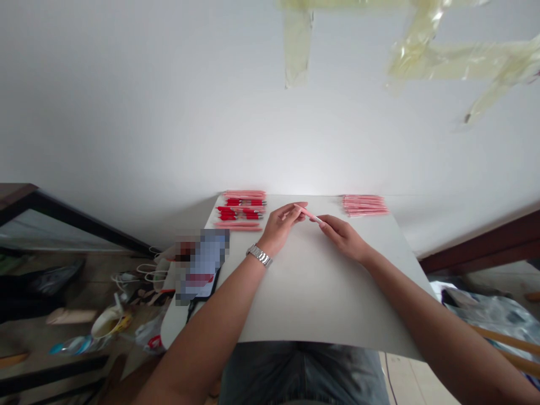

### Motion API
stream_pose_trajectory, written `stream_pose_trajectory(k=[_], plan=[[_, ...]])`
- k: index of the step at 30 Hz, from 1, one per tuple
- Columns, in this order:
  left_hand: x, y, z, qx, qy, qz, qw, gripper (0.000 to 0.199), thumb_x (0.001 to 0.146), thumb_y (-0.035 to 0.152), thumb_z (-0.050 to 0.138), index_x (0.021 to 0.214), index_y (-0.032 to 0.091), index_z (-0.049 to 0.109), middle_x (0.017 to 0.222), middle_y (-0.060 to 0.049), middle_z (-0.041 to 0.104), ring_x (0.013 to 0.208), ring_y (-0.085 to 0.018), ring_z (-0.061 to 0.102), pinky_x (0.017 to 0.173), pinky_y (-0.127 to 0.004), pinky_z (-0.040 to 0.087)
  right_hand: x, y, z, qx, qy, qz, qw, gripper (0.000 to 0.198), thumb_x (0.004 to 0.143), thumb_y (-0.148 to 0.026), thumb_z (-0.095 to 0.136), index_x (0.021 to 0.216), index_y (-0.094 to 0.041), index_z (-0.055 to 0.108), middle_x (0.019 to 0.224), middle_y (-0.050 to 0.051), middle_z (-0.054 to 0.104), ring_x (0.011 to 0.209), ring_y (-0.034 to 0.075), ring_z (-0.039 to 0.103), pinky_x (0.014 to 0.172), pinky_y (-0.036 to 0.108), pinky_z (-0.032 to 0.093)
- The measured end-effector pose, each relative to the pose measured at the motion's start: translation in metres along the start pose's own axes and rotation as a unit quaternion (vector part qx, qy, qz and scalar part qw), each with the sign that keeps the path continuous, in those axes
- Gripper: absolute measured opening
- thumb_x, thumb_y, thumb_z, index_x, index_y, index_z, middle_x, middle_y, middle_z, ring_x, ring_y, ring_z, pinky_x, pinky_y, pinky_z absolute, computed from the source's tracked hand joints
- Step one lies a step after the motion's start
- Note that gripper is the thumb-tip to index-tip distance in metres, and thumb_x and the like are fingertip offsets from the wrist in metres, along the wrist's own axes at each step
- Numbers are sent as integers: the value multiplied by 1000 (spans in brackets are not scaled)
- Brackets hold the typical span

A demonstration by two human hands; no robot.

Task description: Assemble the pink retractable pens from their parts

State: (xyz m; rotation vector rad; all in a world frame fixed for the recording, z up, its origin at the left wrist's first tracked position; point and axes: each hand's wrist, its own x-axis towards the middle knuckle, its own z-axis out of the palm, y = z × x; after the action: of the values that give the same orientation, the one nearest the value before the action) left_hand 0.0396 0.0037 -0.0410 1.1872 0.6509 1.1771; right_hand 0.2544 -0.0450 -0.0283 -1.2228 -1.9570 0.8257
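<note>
A slim pink pen (309, 214) lies right within the grip, spanning the gap between the two hands and slanting down from the left fingertips to the right ones. The left hand (279, 226) pinches its pink upper end between thumb and fingers; the right hand (342, 236) is closed around its whitish lower end, thumb on the near side. The fingers hide both tips of the pen.

Both forearms reach inward from the near corners and meet at the pen. The left wrist, wearing a silver watch (260, 255), bends toward the right, with the index finger stretched out past the pen. The right hand angles in from the other side, its fingers curled together.

The grip is above the far half of a white table (320, 298). To its left, near the table's edge, lie rows of pink pens and red pens (243, 216); to its right, near the wall, lies a bundle of pink pens (365, 206). Nearer the body and left of the grip is a pixelated device (205, 267). Beyond the grip rises a pale wall (169, 112) bearing strips of yellowish tape (296, 50). Below and left of the table, a cup (108, 323) stands on the cluttered floor; jeans (304, 371) show below the table's near edge.
</note>
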Motion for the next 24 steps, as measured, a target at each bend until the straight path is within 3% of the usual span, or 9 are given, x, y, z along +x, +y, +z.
stream_pose_trajectory(k=[4,9,15,24], plan=[[-1,-1,1,14,0,-1,1000,37,89,48,74,112,20,79,111,-9,74,97,-18,66,100,-36,52,0,0,0,-4,-4,19,1000,50,106,-56,36,121,-20,67,85,4,66,75,18,58,72,30,47],[-2,-2,2,20,-11,1,1000,37,89,48,73,113,20,79,107,-9,74,97,-18,66,101,-37,52,1,1,0,-8,12,20,1000,54,105,-60,37,123,-20,68,89,5,68,79,19,60,69,30,47],[-1,-4,0,18,-16,-16,1000,43,88,48,74,123,22,76,106,-7,73,90,-15,64,97,-36,52,0,6,2,-8,4,19,1000,52,106,-58,33,112,-21,69,84,3,65,73,17,57,67,29,44],[-3,-2,4,39,-15,-6,999,39,90,49,71,115,20,79,102,-7,72,94,-17,63,97,-35,52,2,7,0,-36,24,24,999,46,106,-54,37,103,-20,67,76,1,62,64,14,53,63,27,41]])
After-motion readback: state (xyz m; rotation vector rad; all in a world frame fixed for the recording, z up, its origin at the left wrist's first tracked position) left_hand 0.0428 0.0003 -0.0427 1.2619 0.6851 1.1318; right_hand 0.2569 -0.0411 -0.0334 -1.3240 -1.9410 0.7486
